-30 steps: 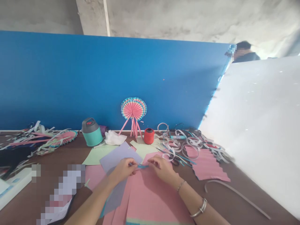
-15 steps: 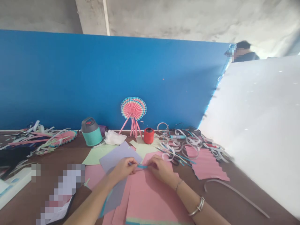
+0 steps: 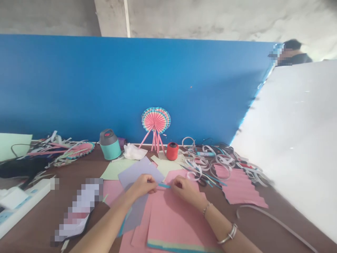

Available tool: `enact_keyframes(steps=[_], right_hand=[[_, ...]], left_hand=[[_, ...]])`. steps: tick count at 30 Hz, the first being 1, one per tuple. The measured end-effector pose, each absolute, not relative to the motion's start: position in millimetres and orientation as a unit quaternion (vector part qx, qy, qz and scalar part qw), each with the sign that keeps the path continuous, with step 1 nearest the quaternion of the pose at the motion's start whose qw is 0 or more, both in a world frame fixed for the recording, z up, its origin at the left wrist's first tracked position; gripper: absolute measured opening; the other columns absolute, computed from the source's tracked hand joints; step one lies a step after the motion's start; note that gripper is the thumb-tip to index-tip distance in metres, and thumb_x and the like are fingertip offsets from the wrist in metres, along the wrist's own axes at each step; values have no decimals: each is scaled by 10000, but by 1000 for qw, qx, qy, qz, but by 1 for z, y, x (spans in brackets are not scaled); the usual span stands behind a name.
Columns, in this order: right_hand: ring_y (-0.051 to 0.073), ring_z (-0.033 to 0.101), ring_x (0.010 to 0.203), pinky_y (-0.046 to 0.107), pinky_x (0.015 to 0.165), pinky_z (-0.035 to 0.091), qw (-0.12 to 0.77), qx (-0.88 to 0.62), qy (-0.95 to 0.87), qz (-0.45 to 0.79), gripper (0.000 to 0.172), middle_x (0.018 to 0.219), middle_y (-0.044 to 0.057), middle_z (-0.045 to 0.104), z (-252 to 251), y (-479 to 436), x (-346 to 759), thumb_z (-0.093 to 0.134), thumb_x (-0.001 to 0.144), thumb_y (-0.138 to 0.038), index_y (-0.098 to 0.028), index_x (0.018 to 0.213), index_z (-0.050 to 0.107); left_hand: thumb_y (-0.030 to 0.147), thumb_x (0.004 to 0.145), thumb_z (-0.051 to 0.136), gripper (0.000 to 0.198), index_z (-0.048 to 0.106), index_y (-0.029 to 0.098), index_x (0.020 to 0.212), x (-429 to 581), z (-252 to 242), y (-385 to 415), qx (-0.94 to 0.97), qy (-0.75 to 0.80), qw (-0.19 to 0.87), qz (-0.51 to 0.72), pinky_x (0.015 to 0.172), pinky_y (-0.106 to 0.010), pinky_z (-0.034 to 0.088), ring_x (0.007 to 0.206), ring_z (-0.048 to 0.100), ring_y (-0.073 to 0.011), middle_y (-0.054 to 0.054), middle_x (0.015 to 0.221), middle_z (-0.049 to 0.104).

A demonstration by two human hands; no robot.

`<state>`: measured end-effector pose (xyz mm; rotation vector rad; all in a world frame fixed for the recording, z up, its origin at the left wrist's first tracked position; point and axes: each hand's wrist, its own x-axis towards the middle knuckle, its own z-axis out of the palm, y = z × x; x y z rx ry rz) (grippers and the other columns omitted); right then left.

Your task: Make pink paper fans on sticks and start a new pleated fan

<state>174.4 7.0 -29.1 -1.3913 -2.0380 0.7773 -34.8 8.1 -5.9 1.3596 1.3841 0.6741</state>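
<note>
A narrow blue paper strip (image 3: 163,185) stretches between my two hands, above pink paper sheets (image 3: 176,221). My left hand (image 3: 144,184) pinches its left end, thumb against curled fingers. At the other end, my right hand (image 3: 184,189) has its fingers closed on the strip. A pale strip edge shows just under the blue; whether it is a separate piece I cannot tell. The pink sheets lie stacked, with green and blue edges showing at the front. To the left, partly under my left arm, is a lavender sheet (image 3: 142,169).
Behind stand pink pleated paper fans (image 3: 156,120), a red thread spool (image 3: 172,151) and a teal container (image 3: 110,147). Curled paper strips (image 3: 200,165) and a pleated pink sheet (image 3: 243,188) lie right. A white power strip (image 3: 28,203) is at left. A person shows beyond the partition.
The view has shifted, so everything appears a little further right. Both hands keep hold of the blue strip, with slightly more of it showing between them.
</note>
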Motion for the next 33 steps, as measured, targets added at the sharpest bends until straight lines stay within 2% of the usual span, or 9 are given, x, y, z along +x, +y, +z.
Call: enact_keyframes(steps=[7, 10, 13, 16, 20, 23, 28, 33], right_hand=[[125, 456, 607, 240, 551, 332, 268, -534, -752, 278, 181, 641, -12, 491, -24, 3, 166, 485, 729, -167, -174, 552, 452], [127, 435, 596, 248, 553, 321, 268, -539, -755, 259, 212, 625, -10, 481, -21, -1, 164, 480, 751, -189, -178, 545, 429], [132, 445, 618, 249, 576, 326, 268, -522, -768, 256, 165, 634, -4, 514, -20, -3, 164, 470, 728, -139, -177, 568, 452], [131, 457, 625, 239, 574, 326, 272, -512, -764, 281, 129, 632, -10, 532, -22, -3, 166, 460, 705, -110, -177, 596, 477], [114, 436, 573, 225, 528, 298, 287, -505, -745, 326, 148, 584, -34, 501, -23, -2, 168, 452, 748, -160, -181, 602, 460], [121, 462, 592, 225, 533, 301, 269, -513, -748, 323, 108, 618, -23, 543, -22, -2, 169, 463, 730, -140, -176, 633, 495], [122, 457, 584, 226, 514, 268, 215, -561, -750, 278, 96, 617, -2, 555, -18, -3, 165, 487, 692, -111, -165, 619, 519], [99, 378, 521, 229, 474, 200, 202, -590, -731, 277, 211, 528, -24, 469, -15, -2, 160, 503, 742, -196, -177, 542, 439]], left_hand=[[255, 636, 621, 109, 563, 162, 629, -37, -9, 10, 552, 573, 538, 279, 677, -280, 505, 653, 647, -160, -22, 584, 654], [238, 626, 602, 97, 549, 160, 602, -36, -10, 9, 556, 566, 542, 276, 626, -256, 473, 586, 597, -131, -3, 555, 618], [230, 611, 589, 93, 532, 163, 581, -35, -7, 7, 567, 559, 541, 273, 560, -231, 413, 517, 519, -102, 31, 511, 556], [242, 598, 584, 101, 522, 167, 570, -35, -2, 3, 578, 552, 538, 268, 533, -227, 365, 505, 475, -97, 47, 499, 517], [247, 580, 569, 101, 512, 171, 545, -35, 3, 1, 597, 544, 530, 259, 524, -232, 332, 511, 449, -105, 46, 486, 495], [257, 586, 554, 99, 515, 172, 552, -36, 3, 1, 608, 543, 521, 253, 523, -232, 326, 512, 440, -108, 42, 496, 495], [281, 604, 526, 112, 525, 176, 564, -36, 4, 2, 642, 570, 449, 246, 524, -231, 341, 547, 466, -126, 23, 555, 523], [274, 594, 532, 135, 506, 175, 506, -37, 2, 4, 650, 602, 396, 240, 516, -230, 331, 564, 467, -134, 16, 572, 518]])
